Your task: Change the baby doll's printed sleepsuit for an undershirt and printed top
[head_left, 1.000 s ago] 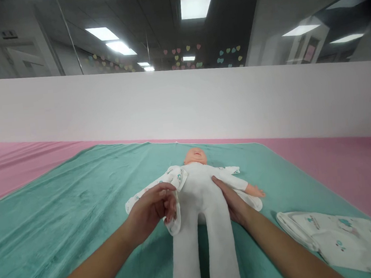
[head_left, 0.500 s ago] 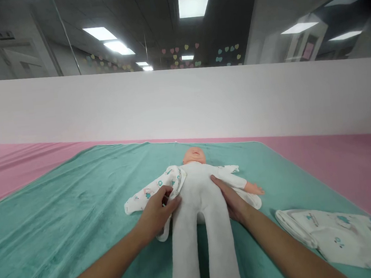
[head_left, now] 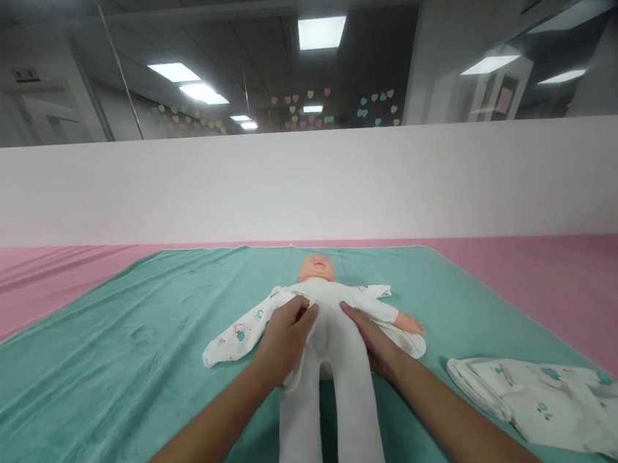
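Observation:
A baby doll (head_left: pixel 331 332) with a white cloth body lies on its back, head away from me. A white printed baby shirt (head_left: pixel 242 333) is under it, with one sleeve over the doll's arm on the left. The other sleeve lies loose behind the doll's bare arm on the right. My left hand (head_left: pixel 290 336) is closed on the shirt's front edge over the doll's chest; its fingertips are partly hidden. My right hand (head_left: pixel 379 342) grips the doll's side at the waist, thumb on the front and fingers mostly hidden.
Folded white printed baby clothes (head_left: pixel 558 397) lie to the right. A green blanket (head_left: pixel 134 353) spreads under everything, over a pink cover (head_left: pixel 542 295). Beyond stands a white low wall (head_left: pixel 293 189) with glass (head_left: pixel 247 61) above.
My left hand has moved up and right across the doll's chest, bringing the shirt edge with it. The right hand stays at the doll's side. The camera view has tilted slightly up.

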Motion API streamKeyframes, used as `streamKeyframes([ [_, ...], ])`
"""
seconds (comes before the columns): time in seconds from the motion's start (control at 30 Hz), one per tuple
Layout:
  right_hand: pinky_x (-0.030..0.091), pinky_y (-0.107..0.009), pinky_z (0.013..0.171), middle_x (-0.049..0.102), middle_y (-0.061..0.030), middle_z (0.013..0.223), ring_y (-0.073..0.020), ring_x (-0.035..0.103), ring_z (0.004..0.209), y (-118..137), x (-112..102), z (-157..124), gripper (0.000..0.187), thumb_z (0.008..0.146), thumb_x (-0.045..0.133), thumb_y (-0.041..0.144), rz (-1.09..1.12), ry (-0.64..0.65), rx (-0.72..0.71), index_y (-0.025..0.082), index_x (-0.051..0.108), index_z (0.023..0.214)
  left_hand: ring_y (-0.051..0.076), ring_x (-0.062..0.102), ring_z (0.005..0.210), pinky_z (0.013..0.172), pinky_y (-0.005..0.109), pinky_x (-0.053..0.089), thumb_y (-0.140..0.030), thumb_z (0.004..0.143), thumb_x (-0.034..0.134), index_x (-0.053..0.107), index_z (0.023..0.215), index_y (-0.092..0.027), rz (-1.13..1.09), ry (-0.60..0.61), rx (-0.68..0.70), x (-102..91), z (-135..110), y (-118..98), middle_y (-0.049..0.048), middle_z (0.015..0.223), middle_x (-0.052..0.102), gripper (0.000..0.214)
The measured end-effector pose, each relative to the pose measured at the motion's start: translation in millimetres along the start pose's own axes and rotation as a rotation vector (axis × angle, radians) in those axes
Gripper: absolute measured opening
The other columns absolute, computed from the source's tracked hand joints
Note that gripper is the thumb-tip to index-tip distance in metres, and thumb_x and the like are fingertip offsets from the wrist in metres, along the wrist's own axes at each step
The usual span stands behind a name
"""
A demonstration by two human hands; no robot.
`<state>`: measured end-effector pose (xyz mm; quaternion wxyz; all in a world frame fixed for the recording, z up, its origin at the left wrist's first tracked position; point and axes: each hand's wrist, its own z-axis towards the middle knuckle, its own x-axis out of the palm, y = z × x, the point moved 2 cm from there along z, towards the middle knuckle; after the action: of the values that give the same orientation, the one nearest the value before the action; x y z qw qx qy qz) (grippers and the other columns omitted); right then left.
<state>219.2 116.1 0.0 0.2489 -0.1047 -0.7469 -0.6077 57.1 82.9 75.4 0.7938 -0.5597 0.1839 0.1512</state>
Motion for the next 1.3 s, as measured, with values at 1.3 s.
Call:
streamKeyframes([
  [1.3, 0.027, -0.040, 0.103, 0.054, -0.0025, 0.123, -0.0228, 0.042, 0.117, 24, -32, 12, 0.045, 0.075, 0.048, 0.008, -1.036, -0.012, -0.794, 0.026, 0.057, 0.115, 0.018, 0.058, 0.067, 0.062, 0.029, 0.042, -0.032, 0.077, 0.049, 0.059, 0.088, -0.020, 0.844, 0.528, 0.458, 74.3, 126, -16, 0.0051, 0.080, 0.063, 0.019],
])
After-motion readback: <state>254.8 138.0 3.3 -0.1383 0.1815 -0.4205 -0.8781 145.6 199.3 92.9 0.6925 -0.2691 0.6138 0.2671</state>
